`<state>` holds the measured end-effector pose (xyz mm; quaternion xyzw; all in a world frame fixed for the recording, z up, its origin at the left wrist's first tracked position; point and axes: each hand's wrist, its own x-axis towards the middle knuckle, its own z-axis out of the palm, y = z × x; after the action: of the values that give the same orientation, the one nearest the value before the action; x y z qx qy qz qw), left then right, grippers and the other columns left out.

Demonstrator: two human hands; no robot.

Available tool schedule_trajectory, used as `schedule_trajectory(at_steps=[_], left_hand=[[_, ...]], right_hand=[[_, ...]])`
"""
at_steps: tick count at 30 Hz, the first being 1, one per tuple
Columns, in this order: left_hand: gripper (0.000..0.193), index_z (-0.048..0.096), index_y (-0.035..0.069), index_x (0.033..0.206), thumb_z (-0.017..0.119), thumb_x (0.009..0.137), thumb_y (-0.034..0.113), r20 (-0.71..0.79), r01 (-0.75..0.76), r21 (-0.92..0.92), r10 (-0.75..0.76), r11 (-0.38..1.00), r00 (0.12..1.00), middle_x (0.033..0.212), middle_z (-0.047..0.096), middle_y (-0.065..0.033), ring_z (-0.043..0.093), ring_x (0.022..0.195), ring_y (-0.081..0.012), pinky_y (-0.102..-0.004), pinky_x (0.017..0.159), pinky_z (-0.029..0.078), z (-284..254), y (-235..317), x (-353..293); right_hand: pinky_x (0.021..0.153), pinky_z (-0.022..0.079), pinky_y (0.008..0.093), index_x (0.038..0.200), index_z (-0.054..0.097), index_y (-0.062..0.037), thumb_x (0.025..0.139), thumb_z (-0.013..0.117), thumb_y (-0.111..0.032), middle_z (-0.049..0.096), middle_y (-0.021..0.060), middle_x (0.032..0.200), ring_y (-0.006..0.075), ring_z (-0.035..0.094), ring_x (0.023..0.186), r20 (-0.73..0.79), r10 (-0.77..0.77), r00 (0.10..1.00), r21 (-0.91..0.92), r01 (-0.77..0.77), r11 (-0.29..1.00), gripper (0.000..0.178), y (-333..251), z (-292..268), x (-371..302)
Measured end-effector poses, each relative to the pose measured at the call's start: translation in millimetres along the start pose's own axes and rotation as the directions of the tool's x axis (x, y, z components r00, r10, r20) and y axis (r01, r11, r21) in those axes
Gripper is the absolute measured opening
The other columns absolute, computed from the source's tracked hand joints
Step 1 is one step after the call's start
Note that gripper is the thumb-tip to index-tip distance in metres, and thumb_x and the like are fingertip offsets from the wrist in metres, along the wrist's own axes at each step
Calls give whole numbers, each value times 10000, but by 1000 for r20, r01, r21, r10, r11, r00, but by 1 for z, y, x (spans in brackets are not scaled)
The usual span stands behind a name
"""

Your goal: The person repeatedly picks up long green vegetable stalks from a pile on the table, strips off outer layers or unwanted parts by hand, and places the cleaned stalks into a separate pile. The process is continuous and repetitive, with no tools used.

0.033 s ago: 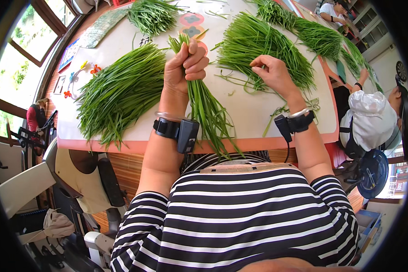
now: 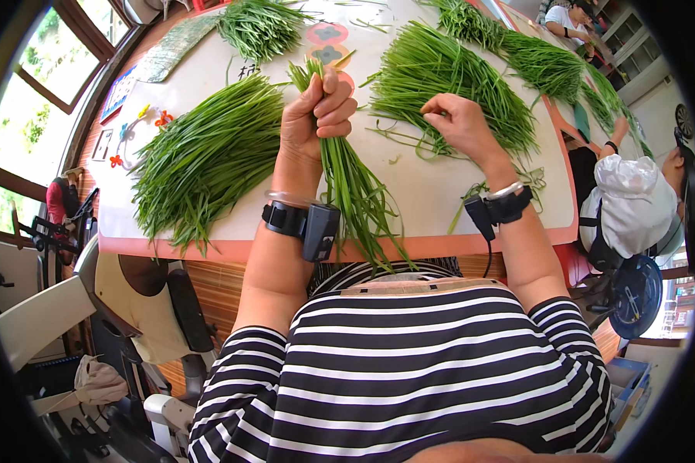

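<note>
In my left hand (image 2: 320, 108), fingers wrapped tight, is a bunch of garlic chives (image 2: 351, 185). Its long green leaves hang toward the table's front edge, and short ends stick out above the fist. My right hand (image 2: 463, 127) hovers at the near side of a large chive pile (image 2: 448, 77). Thumb and forefinger are drawn together there; whether a thin leaf lies between them is too small to tell. Another big chive pile (image 2: 212, 154) lies left of my left hand. Loose leaves (image 2: 409, 139) are scattered below the right hand.
A smaller chive bundle (image 2: 259, 29) lies at the far side of the white table (image 2: 425, 220). More chives (image 2: 544, 62) line the right. Flower-shaped trinkets (image 2: 162, 118) lie at left. One person in white (image 2: 633, 204) works at right, another (image 2: 570, 21) farther back. A chair (image 2: 131, 301) stands lower left.
My right hand has shifted very slightly to the left. The left hand keeps its grip on the chives, almost unmoved.
</note>
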<state>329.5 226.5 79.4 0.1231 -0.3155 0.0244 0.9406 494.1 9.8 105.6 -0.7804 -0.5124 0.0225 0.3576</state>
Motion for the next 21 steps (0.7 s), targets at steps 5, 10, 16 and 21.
schedule_trajectory(at_steps=[5,10,16,21], left_hand=[[216,506,56,919,523,1009,252,-186,47,137,-21,989,982,678,348,18,334,561,-70,-164,409,324,0,1,-3],[256,480,104,795,633,934,256,-441,366,351,-192,862,877,598,326,46,308,478,-56,-187,384,242,23,-34,7],[277,494,55,764,630,941,218,-324,492,392,-384,777,865,571,379,22,361,467,-84,-230,398,315,21,-60,16],[277,528,20,821,618,947,250,-282,397,441,-295,805,913,578,381,13,369,476,-90,-235,405,329,19,-58,14]], right_hand=[[678,498,372,901,636,-21,841,619,-113,623,129,783,301,613,747,33,-266,963,-139,268,953,111,-16,42,29],[678,514,396,861,613,-103,879,579,-202,610,103,875,308,621,791,93,-200,975,-155,212,965,106,-16,74,45],[671,498,370,832,580,-113,852,573,-188,553,86,845,288,599,770,175,-237,956,-342,285,895,78,-11,78,51],[674,485,357,851,557,-50,835,590,-168,572,110,850,278,593,755,-64,-308,949,63,312,948,123,1,76,47]])
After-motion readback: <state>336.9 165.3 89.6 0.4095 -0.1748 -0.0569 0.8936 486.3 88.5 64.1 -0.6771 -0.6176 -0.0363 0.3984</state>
